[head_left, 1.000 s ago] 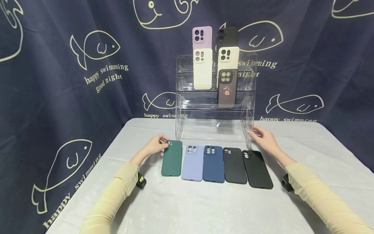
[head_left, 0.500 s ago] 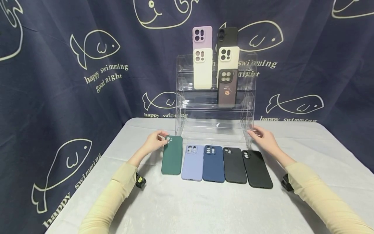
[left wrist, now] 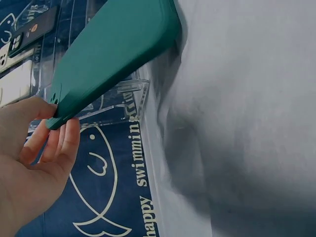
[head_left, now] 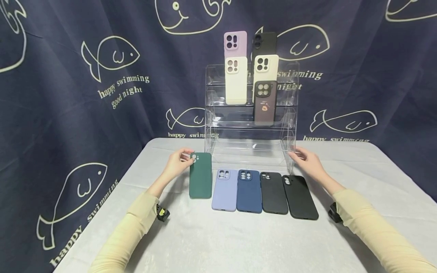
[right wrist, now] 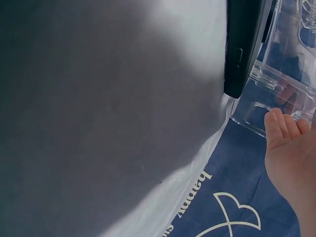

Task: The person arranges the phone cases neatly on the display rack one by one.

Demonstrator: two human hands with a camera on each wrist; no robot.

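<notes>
A dark green phone case (head_left: 200, 176) is tipped up from the table, its camera end raised. My left hand (head_left: 178, 163) pinches that end at its left corner, thumb in front and fingers behind. In the left wrist view the green case (left wrist: 111, 54) slants across the top, away from the cloth. My right hand (head_left: 308, 161) grips the lower right edge of a clear tiered display stand (head_left: 250, 157). The right wrist view has the fingers (right wrist: 277, 126) at the clear plastic. Lying before the stand are a lavender case (head_left: 224, 191), a navy case (head_left: 249, 193) and two black cases (head_left: 274, 195).
Upper tiers hold a purple case (head_left: 240, 45), a black case (head_left: 268, 43), a white case (head_left: 236, 87), a cream case (head_left: 269, 70) and a dark translucent case (head_left: 264, 110). A pale cloth covers the table (head_left: 218, 242); a navy fish-print curtain (head_left: 119, 94) hangs behind.
My left hand has lifted the green case's camera end and drawn the case up toward the stand, out of line with the others. The right hand stays at the stand.
</notes>
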